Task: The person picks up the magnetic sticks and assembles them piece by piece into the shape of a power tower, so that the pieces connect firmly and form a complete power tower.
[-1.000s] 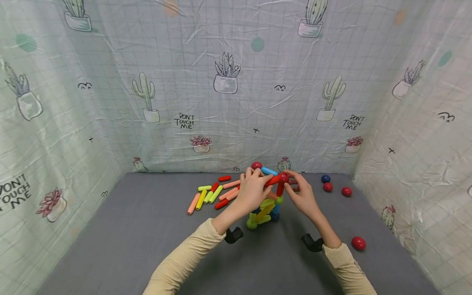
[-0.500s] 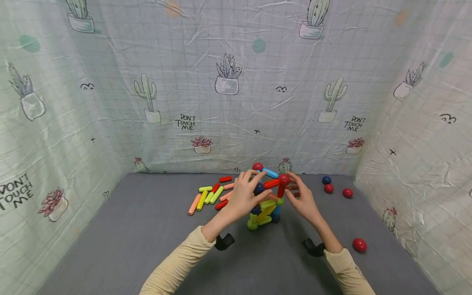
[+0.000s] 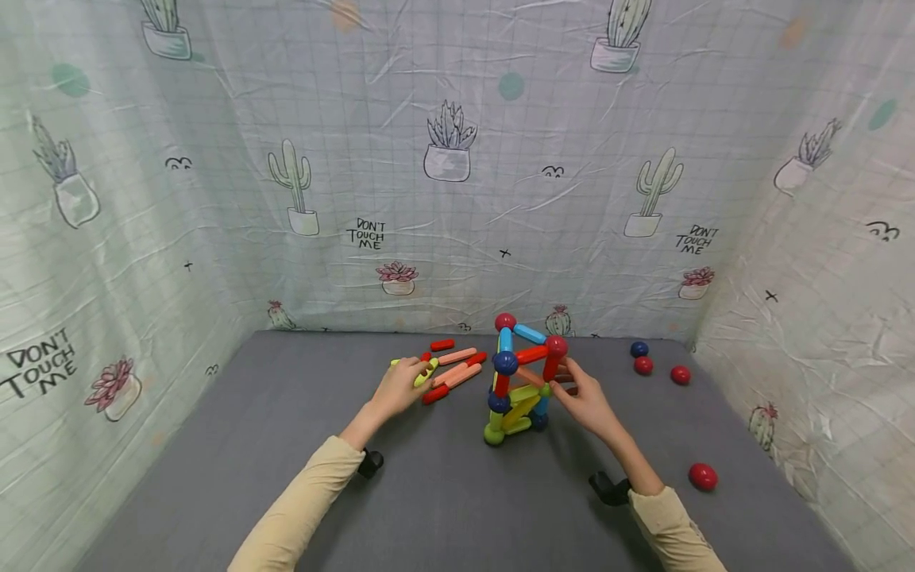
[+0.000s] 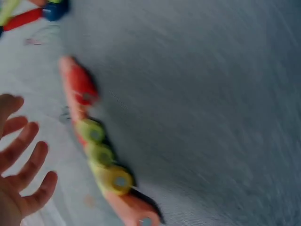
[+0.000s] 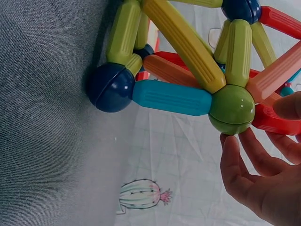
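Note:
A tower of magnetic sticks and balls [image 3: 506,364] stands upright in the head view, with blue, red and green balls joined by coloured sticks. My right hand [image 3: 592,403] holds its right side. In the right wrist view, fingers reach around the red stick [image 5: 275,120] beside the green ball [image 5: 232,109], and the thumb lies in front. My left hand [image 3: 397,391] is over the loose sticks, covering some of them. The left wrist view shows its fingers spread and relaxed, apart from the yellow stick [image 4: 116,181] and the red stick [image 4: 81,84].
Salmon sticks [image 3: 450,373] and red sticks [image 3: 442,345] lie left of the tower. To the right are a blue ball [image 3: 639,349] and several red balls, one [image 3: 704,477] nearer the front. A printed curtain [image 3: 450,214] encloses the grey table [image 3: 457,508].
My left hand has let go of the tower's upper part and moved left and down to the loose sticks. The right hand has stayed at the tower, slightly lower.

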